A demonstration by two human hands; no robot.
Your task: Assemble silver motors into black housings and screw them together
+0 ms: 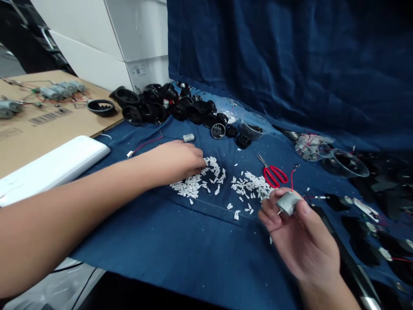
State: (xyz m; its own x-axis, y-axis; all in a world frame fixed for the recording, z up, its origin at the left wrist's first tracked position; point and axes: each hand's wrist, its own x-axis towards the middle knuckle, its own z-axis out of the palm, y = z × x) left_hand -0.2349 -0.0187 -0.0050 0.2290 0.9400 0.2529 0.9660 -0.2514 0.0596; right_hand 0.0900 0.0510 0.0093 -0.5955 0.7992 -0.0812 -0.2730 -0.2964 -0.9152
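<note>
2 hands, well apart. L hand (176, 161) lies palm down, arm stretched across the blue-cloth desk (155, 245), fingertips at the edge of the left heap of white plastic bits (196, 183); no held item visible. R hand (301, 232) is raised above the desk, palm up, w/ thumb and fingers clamped on 1 silver DC motor (288, 203), over the desk's right side. 2 white heaps total; the right heap (250, 185) sits just beside the R hand, w/ loose bits around it. Also on cloth: 1 more small motor (189, 137) near the L hand, 1 pair red-handled scissors (272, 175), approx 4 clear plastic bowls (348, 163), approx 20 black round parts (180, 110) (too piled up for exact count). Left of desk, a cardboard sheet (54, 125) holds approx 6 wired motors (61, 90) and a barcode label (50, 116), unreadable. No brand legible on anything.
</note>
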